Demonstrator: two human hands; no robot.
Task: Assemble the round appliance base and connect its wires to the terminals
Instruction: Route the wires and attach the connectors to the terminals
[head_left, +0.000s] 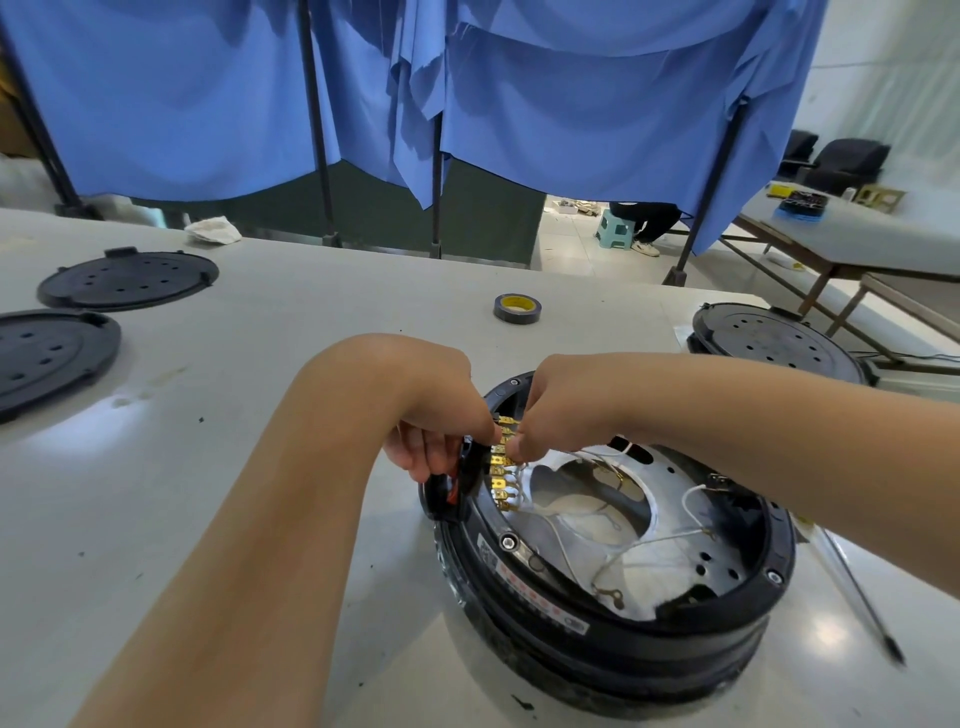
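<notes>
Here both hands meet at the base's brass terminals: left hand grasps the black terminal block, right hand pinches a wire end.

A single head-worn wide-angle view looks forward and down, close over the surface, with blue curtains behind.

A tape roll lies on the table before blue curtains; a pen lies right.
</notes>
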